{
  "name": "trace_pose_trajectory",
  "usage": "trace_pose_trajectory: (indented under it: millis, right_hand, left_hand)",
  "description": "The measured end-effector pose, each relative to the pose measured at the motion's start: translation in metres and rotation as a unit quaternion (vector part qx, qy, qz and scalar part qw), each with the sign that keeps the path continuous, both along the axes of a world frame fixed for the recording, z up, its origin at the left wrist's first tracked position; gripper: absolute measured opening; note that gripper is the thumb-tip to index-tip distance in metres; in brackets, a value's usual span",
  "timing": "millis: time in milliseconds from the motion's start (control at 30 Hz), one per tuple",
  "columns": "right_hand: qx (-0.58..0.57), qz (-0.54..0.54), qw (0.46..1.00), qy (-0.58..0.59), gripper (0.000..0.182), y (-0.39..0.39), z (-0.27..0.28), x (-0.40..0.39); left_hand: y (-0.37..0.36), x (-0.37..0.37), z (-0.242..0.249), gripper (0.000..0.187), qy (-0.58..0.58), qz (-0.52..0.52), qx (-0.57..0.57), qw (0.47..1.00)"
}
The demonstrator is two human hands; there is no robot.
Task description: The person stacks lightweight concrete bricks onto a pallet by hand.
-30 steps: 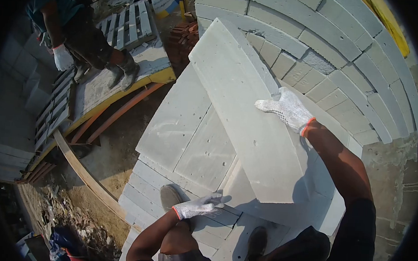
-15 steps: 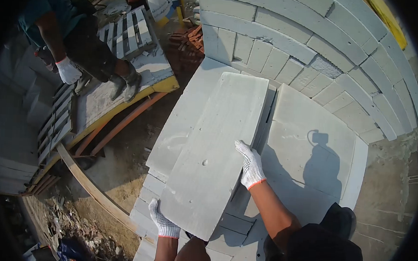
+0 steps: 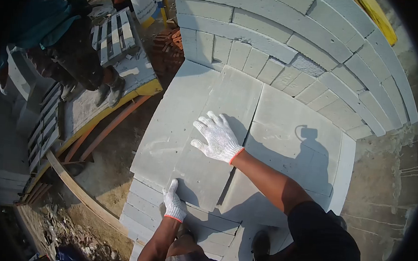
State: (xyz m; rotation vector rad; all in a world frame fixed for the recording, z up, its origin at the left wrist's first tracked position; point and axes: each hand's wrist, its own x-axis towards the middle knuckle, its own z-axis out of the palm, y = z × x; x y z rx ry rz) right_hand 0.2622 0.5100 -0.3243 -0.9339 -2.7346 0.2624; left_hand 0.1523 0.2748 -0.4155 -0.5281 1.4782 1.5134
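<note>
A long pale block [image 3: 206,177] lies flat among the other blocks of the stack, with a narrow dark gap along its right side. Over its middle is my right hand [image 3: 216,138], in a white knitted glove, fingers spread and holding nothing. My left hand [image 3: 173,202], gloved too, is at the block's near left corner, thumb pointing up and the other fingers mostly hidden. Whether it grips the edge cannot be made out.
A curved wall of blocks [image 3: 252,26] rises at the far side. On the left, a co-worker [image 3: 71,47] stands on a yellow-edged platform [image 3: 147,88] beside wooden pallets [image 3: 114,36]. Rubble [image 3: 78,237] lies below at the lower left.
The block has gone from being held raised and askew to lying flat in the stack. My right hand has left its right edge and opened over its top. The co-worker has bent forward.
</note>
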Motion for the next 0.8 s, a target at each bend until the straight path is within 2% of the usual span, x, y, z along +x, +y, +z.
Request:
trace_pose_trajectory:
  millis: [33, 67, 133, 167, 200, 233, 267, 300, 367, 400, 433, 467, 500, 567, 633, 700, 767, 800]
  right_hand:
    - [0.076, 0.087, 0.993, 0.001, 0.056, 0.019, -0.014, -0.021]
    - [0.079, 0.094, 0.992, 0.005, 0.056, 0.038, -0.024, -0.024]
    - [0.000, 0.120, 0.980, -0.156, 0.053, 0.051, -0.035, -0.031]
    - [0.015, 0.087, 0.985, -0.150, 0.051, 0.042, -0.033, -0.032]
    - [0.012, 0.081, 0.985, -0.150, 0.049, 0.040, -0.036, -0.036]
    - [0.053, 0.079, 0.987, -0.129, 0.047, 0.038, -0.041, -0.039]
    - [0.058, 0.085, 0.981, -0.166, 0.047, 0.039, -0.040, -0.043]
    - [0.052, 0.080, 0.977, -0.189, 0.047, 0.037, -0.036, -0.047]
    - [-0.009, 0.055, 0.969, -0.242, 0.046, 0.032, -0.019, -0.058]
    - [0.003, 0.071, 0.969, -0.236, 0.046, 0.032, -0.013, -0.065]
    - [-0.097, 0.006, 0.978, -0.186, 0.050, 0.033, -0.006, -0.071]
    - [-0.198, -0.057, 0.969, -0.136, 0.059, 0.033, 0.003, -0.080]
    - [-0.192, -0.045, 0.971, -0.136, 0.059, 0.032, 0.018, -0.101]
    - [-0.197, 0.011, 0.977, 0.085, 0.081, 0.031, 0.061, -0.153]
    - [-0.097, 0.086, 0.977, 0.169, 0.089, 0.021, 0.108, -0.199]
    - [0.120, 0.164, 0.960, 0.191, 0.095, -0.003, 0.154, -0.229]
    - [0.185, 0.234, 0.931, 0.211, 0.099, -0.033, 0.189, -0.246]
    - [0.123, 0.236, 0.925, 0.270, 0.102, -0.040, 0.192, -0.252]
  left_hand:
    - [-0.001, -0.001, -0.002, 0.028, -0.003, -0.004, 0.041, 0.999]
    - [-0.002, -0.002, -0.004, 0.032, -0.005, -0.003, 0.082, 0.997]
    - [0.004, 0.001, 0.011, 0.039, 0.003, -0.015, 0.070, 0.997]
    - [-0.002, 0.003, 0.022, 0.047, 0.005, -0.022, 0.059, 0.998]
    - [-0.006, -0.003, 0.030, 0.059, -0.001, -0.102, 0.062, 0.993]
    - [-0.009, -0.002, 0.021, 0.058, -0.018, -0.093, 0.044, 0.995]
    - [-0.011, -0.004, 0.022, 0.055, -0.002, -0.106, 0.067, 0.992]
    - [-0.016, -0.007, 0.017, 0.095, -0.003, -0.147, 0.103, 0.984]
    - [-0.026, -0.019, 0.008, 0.102, -0.022, -0.240, 0.070, 0.968]
    - [-0.027, -0.022, 0.017, 0.098, -0.012, -0.158, 0.034, 0.987]
    - [-0.030, -0.040, 0.013, 0.098, -0.007, -0.143, 0.041, 0.989]
    - [-0.041, -0.065, 0.006, 0.096, 0.006, -0.043, 0.093, 0.995]
    - [-0.055, -0.091, -0.001, 0.095, 0.019, 0.055, 0.143, 0.988]
    - [-0.076, -0.155, 0.000, 0.090, 0.104, 0.137, 0.143, 0.975]
    - [-0.092, -0.215, 0.004, 0.087, 0.161, 0.207, 0.179, 0.948]
    - [-0.093, -0.256, 0.036, 0.087, 0.168, 0.262, 0.219, 0.925]
    - [-0.085, -0.283, 0.068, 0.090, 0.215, 0.277, 0.245, 0.904]
    - [-0.081, -0.295, 0.086, 0.093, 0.243, 0.296, 0.267, 0.884]
